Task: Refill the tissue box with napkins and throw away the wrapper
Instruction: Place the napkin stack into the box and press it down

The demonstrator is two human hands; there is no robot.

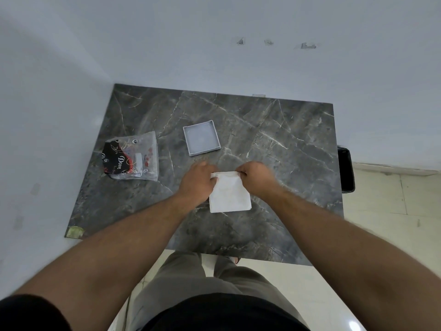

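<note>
Count: one white folded stack of paper napkins (230, 194), one shallow grey square plastic tissue box (201, 137), one torn clear printed plastic wrapper (131, 156), on the dark marbled desk (274, 130).
Box: open, apparently empty.
Left hand (198, 181): fingers pinch the stack's far left corner.
Right hand (256, 176): fingers pinch the far right corner.

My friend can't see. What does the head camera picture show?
Both hands, left hand and right hand, pinch the far edge of a white napkin stack on a dark marble table. Beyond sit an empty grey tray and, left, a plastic wrapper.
</note>
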